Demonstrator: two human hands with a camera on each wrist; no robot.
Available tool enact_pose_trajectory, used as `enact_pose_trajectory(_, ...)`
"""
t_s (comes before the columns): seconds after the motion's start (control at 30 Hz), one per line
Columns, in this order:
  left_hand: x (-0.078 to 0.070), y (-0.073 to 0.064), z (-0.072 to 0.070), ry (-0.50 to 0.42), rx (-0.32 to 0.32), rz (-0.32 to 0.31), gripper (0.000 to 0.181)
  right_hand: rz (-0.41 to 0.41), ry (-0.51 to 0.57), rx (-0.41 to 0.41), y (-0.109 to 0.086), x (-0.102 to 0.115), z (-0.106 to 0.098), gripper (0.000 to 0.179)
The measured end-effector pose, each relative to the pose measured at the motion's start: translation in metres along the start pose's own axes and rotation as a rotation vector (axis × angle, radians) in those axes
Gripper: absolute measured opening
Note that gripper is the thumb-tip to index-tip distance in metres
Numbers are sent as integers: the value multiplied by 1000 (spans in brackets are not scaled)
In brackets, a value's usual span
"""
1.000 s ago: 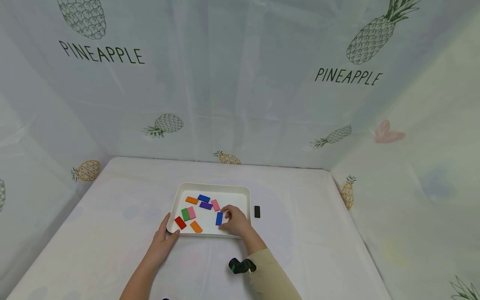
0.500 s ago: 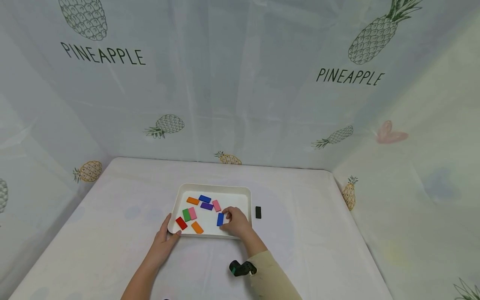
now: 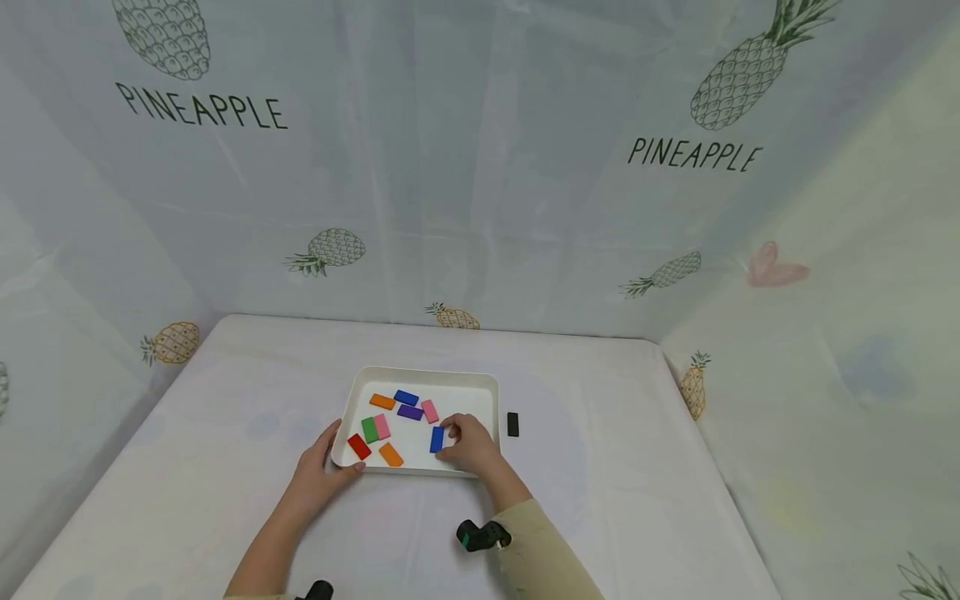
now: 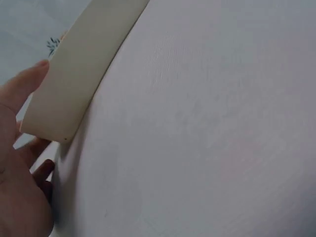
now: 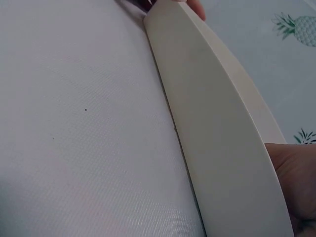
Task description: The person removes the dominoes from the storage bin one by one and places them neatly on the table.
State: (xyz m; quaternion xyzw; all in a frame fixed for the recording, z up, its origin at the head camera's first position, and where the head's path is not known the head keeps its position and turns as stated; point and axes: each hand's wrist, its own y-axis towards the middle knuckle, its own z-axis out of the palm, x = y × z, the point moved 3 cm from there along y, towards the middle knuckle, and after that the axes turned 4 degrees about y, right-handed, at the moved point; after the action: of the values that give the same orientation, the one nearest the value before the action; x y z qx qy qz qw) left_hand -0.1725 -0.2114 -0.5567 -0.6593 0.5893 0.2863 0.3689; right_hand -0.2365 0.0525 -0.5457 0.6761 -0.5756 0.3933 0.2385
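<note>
A white tray (image 3: 465, 390) lies on the table in the head view. My left hand (image 3: 317, 477) holds its near left corner, thumb at the front rim and fingers along the left side. In the left wrist view this hand (image 4: 22, 182) is beside the tray's outer wall (image 4: 74, 79). Inside the tray, on the right, my right hand (image 3: 474, 447) pinches an upright-lying blue block (image 3: 437, 439) between thumb and finger at its two ends. The right wrist view has the tray wall (image 5: 217, 118) in front of most of that hand (image 5: 298, 180), hiding the block.
Elsewhere in the tray lie two orange blocks (image 3: 382, 402), another blue one (image 3: 407, 397), a purple one (image 3: 410, 412), two pink ones (image 3: 430, 411), a green one (image 3: 370, 430) and a red one (image 3: 359, 447). A black block (image 3: 513, 424) sits outside, right of the tray.
My left hand has shifted slightly at the tray corner, its forearm swinging left so the black wrist camera shows. The right hand stays at the blue block, and the blocks have kept their places.
</note>
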Motion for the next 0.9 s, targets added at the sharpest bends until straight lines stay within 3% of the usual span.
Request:
enact_pose_trajectory(0.1, 3, 3, -2, 37, -17, 20, 94, 1, 1, 2, -1, 1, 0, 40)
enact_pose_trajectory(0.43, 6, 5, -2, 38, -18, 62, 91, 25, 22, -19, -5, 3, -4, 39)
enact_pose_trajectory(0.67, 8, 2, -1, 77, -7, 38, 91, -18, 25, -14, -5, 3, -3, 41)
enact_pose_trajectory(0.9, 5, -3, -3, 89, 4, 41, 89, -106, 103, 3, -13, 10, -10, 45)
